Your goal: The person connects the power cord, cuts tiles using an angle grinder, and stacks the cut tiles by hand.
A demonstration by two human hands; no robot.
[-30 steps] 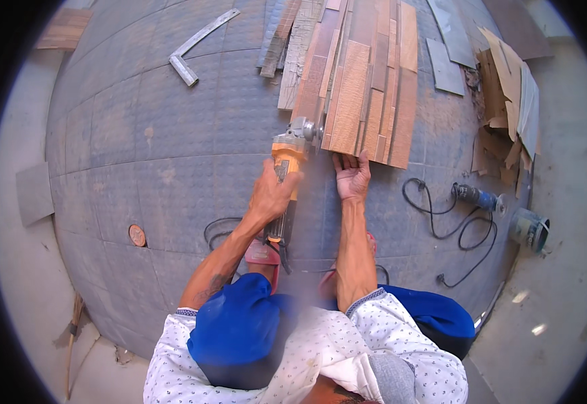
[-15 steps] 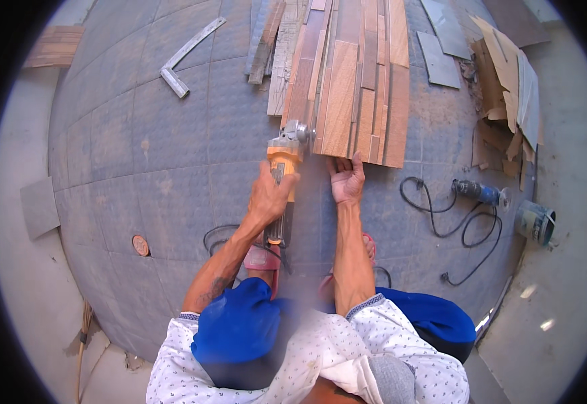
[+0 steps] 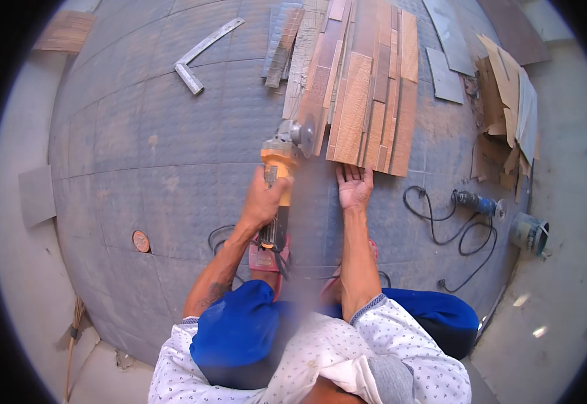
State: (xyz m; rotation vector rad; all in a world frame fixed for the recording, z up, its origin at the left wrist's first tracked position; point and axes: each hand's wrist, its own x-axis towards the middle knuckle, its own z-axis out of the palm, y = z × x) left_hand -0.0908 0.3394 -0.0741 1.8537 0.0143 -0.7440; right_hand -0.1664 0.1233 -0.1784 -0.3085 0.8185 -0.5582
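Observation:
My left hand (image 3: pixel 265 202) is wrapped round the body of a yellow and black angle grinder (image 3: pixel 278 161). Its round disc (image 3: pixel 308 135) stands on edge, left of a wood-look tile (image 3: pixel 354 111) made of brown strips, near the end of a narrower piece (image 3: pixel 317 91) beside it. A gap shows between the disc and the wider tile. Palm up, my right hand (image 3: pixel 356 192) has its fingertips tucked under the tile's near edge. That edge hides the finger ends. A blurred pale streak runs down from the disc between my forearms.
A metal square (image 3: pixel 196 60) lies at the far left. Narrow offcuts (image 3: pixel 283 50) lie beside the tiles. On the right are grey tile pieces (image 3: pixel 445 74), torn cardboard (image 3: pixel 502 87), a blue grinder (image 3: pixel 475 202) with its cord, and a bucket (image 3: pixel 530 232). Grey tiles cover the floor (image 3: pixel 152 202).
The grinder has drawn back and left from the wider tile's edge, showing more of its disc. My right thumb has moved in beside the fingers. The view has shifted slightly.

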